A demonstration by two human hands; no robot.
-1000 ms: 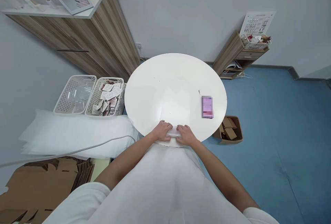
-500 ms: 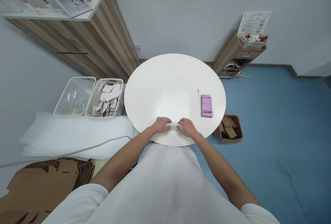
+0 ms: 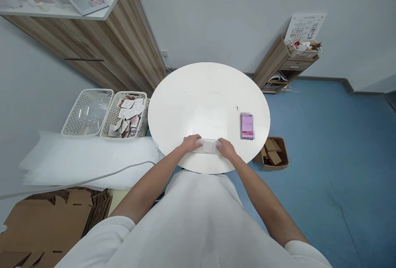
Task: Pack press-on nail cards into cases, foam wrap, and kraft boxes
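Observation:
On the near part of the round white table [image 3: 207,82], both hands grip a narrow white, slightly see-through strip [image 3: 209,146], which looks like a folded packing sheet. My left hand [image 3: 192,143] is closed on its left end, thumb toward the middle. At the right end, my right hand [image 3: 226,148] pinches it between thumb and fingers. The strip lies flat on or just above the tabletop; I cannot tell which. To the right of my right hand lies a flat purple rectangular thing [image 3: 247,126], its face blurred out.
Left of the table are white sheets [image 3: 99,158] with a grey cable [image 3: 123,170], two white baskets [image 3: 67,121], one holding printed cards [image 3: 131,111], and flat cardboard [image 3: 46,222]. An open carton [image 3: 276,167] stands on the floor at right. Cabinets [image 3: 123,41] line the wall.
The strip between my hands now looks wider and flatter than the narrow roll before. Both hands have moved slightly away from me and a little farther apart.

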